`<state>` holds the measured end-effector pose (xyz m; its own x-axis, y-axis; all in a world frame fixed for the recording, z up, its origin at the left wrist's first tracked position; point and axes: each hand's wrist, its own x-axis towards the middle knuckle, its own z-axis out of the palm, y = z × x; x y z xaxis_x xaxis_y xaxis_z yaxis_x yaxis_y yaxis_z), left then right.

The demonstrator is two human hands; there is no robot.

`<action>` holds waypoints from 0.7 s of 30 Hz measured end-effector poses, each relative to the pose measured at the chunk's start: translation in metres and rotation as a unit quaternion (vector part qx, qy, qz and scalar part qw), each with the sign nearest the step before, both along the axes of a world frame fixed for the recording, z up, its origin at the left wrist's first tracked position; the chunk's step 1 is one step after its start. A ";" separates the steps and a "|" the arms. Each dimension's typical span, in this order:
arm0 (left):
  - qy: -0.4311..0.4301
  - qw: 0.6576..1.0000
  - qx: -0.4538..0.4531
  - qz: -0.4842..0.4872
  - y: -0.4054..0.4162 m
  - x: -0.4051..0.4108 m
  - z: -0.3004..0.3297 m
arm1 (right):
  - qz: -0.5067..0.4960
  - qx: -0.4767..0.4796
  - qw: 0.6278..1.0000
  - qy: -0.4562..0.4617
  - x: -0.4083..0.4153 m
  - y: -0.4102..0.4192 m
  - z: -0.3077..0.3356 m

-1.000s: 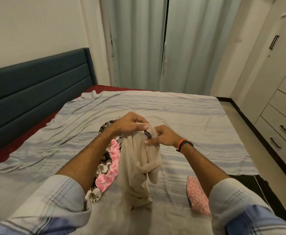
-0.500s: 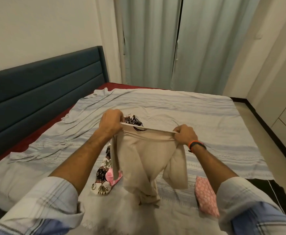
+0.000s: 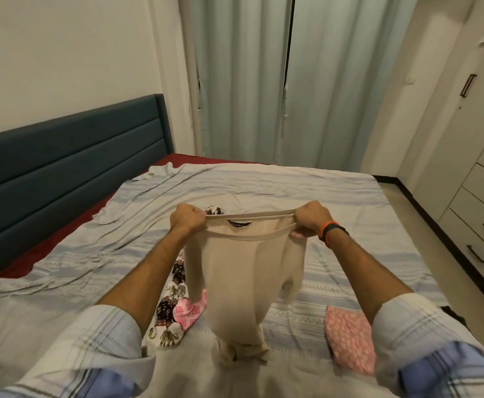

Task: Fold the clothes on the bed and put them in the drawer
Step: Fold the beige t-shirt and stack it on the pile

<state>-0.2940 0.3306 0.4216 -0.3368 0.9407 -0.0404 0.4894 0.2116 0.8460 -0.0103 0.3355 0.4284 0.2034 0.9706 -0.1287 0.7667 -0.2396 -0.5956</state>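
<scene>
A beige top (image 3: pixel 235 277) hangs above the bed (image 3: pixel 335 202), stretched wide at its neckline. My left hand (image 3: pixel 187 218) grips the left end of the neckline and my right hand (image 3: pixel 311 219) grips the right end. A black label shows inside the collar. The hem bunches on the sheet near me. Beneath it lies an elephant-print cloth (image 3: pixel 167 308) with a pink patterned piece (image 3: pixel 190 311). A folded pink garment (image 3: pixel 350 338) rests on the bed at the right.
Drawers with dark handles (image 3: pixel 482 222) stand along the right wall, all closed, below a wardrobe door (image 3: pixel 464 90). A dark blue headboard (image 3: pixel 63 150) runs along the left. Pale green curtains (image 3: pixel 278 81) hang behind the bed. A strip of floor separates bed and drawers.
My hands have moved apart, spreading the bunched beige top until its neckline is taut. The top now hangs open and flat rather than crumpled.
</scene>
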 end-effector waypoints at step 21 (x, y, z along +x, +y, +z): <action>0.305 0.917 0.251 -0.062 -0.001 -0.013 0.078 | -0.039 0.308 0.951 0.015 0.016 -0.010 0.049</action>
